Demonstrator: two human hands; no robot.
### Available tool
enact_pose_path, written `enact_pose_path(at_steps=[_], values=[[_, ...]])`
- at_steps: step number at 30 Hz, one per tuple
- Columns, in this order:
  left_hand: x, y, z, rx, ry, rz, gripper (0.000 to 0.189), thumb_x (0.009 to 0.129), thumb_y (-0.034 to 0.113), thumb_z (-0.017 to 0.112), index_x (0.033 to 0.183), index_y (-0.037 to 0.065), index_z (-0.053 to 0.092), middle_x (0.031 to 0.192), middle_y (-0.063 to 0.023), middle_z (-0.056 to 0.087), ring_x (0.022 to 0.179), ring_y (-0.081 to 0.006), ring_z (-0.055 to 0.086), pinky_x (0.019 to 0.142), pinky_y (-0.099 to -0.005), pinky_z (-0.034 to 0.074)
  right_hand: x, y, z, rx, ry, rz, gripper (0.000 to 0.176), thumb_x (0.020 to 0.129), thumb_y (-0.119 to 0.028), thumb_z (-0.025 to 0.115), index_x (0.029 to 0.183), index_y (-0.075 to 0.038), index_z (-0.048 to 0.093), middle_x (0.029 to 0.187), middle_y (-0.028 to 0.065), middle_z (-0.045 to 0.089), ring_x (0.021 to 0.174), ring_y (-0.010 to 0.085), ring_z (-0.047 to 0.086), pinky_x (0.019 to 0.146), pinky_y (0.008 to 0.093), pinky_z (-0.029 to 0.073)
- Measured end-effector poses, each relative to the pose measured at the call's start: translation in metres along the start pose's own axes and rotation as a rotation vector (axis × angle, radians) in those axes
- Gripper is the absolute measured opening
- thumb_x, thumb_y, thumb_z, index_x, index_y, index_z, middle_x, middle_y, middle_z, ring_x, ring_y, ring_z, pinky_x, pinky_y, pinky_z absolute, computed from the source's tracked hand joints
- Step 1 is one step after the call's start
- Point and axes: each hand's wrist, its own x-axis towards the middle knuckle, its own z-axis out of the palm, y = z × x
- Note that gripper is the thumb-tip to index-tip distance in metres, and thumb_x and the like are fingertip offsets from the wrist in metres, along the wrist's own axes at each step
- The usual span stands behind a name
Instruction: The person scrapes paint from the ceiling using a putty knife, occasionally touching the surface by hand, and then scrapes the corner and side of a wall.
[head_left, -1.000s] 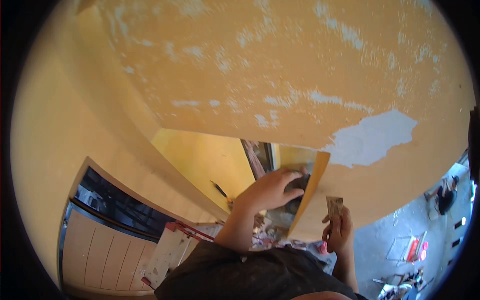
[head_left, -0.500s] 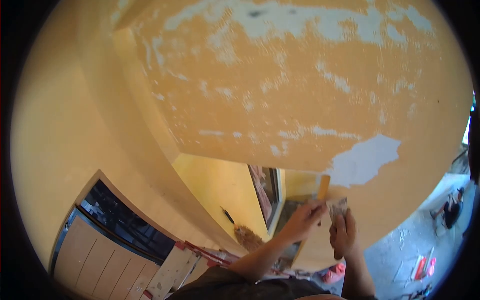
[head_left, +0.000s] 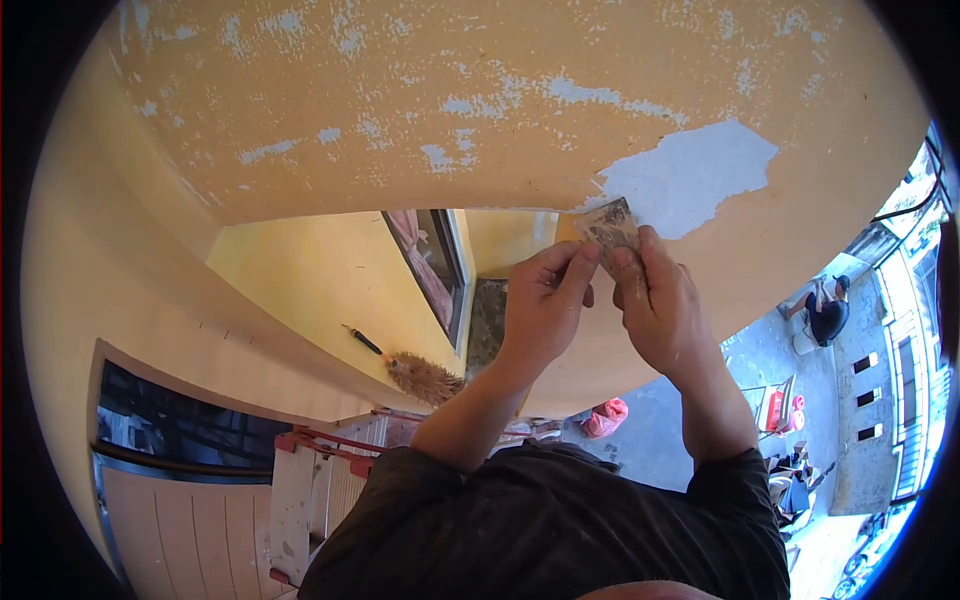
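Observation:
My right hand (head_left: 665, 310) is closed around a putty knife (head_left: 610, 225), its broad blade smeared with dried residue and its handle hidden in my palm. My left hand (head_left: 548, 300) is closed too, thumb and fingertips pinching the lower left edge of the blade. Just behind the blade, a large white patch (head_left: 700, 175) with ragged borders interrupts the orange painted wall (head_left: 400, 185). Smaller white flecks and streaks are scattered over the paint above. Both forearms reach up from below, elbows bent.
A brown feather duster (head_left: 425, 375) lies lower left, near a window (head_left: 435, 270) with a pink curtain. A ladder with red fittings (head_left: 320, 470) stands beside me. Far below right, another person (head_left: 828, 315) bends over a bucket (head_left: 803, 340); a pink bag (head_left: 605, 418) lies on the floor.
My view has tilted down, so the wall and white patch sit higher and further left. Both hands have risen in view, the putty knife staying between them.

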Motion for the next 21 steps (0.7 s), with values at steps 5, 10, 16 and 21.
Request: enact_pose_path(at_steps=[5,10,16,21], values=[[0.004,-0.001,0.002,-0.026,-0.016,0.010,0.028,0.092,0.023,0.058,0.084,-0.002,0.063,0.055,0.0018,0.047,0.049,-0.0044,0.042,0.047,-0.0214,0.038,0.006,-0.009,-0.008,-0.163,0.014,-0.083,0.023,0.093,-0.014,0.048,0.109,0.003,0.049,0.071,0.0258,0.057,0.068,0.0448,0.056,0.057,0.0485,0.042],[0.009,0.004,-0.001,-0.072,-0.042,0.014,0.029,0.092,0.025,0.057,0.081,-0.001,0.063,0.053,0.0012,0.048,0.049,-0.0042,0.046,0.046,-0.0198,0.035,0.012,-0.006,-0.008,-0.178,-0.007,-0.090,0.025,0.092,-0.014,0.049,0.110,0.004,0.049,0.070,0.0261,0.057,0.067,0.0436,0.057,0.057,0.0477,0.042],[0.007,0.007,-0.002,0.020,-0.078,-0.023,0.026,0.091,0.021,0.059,0.083,-0.003,0.062,0.055,0.0025,0.044,0.049,-0.0046,0.040,0.048,-0.0223,0.037,0.013,-0.018,-0.015,-0.189,-0.064,-0.008,0.029,0.091,-0.014,0.051,0.113,0.006,0.049,0.069,0.0258,0.057,0.066,0.0424,0.057,0.058,0.0465,0.043],[0.007,0.010,0.000,-0.079,-0.018,0.003,0.027,0.092,0.020,0.058,0.077,-0.002,0.060,0.054,0.0031,0.042,0.048,-0.0040,0.036,0.046,-0.0223,0.037,0.012,-0.014,-0.011,-0.262,-0.023,-0.018,0.030,0.090,-0.015,0.053,0.113,0.005,0.049,0.070,0.0250,0.058,0.066,0.0419,0.057,0.060,0.0464,0.043]])
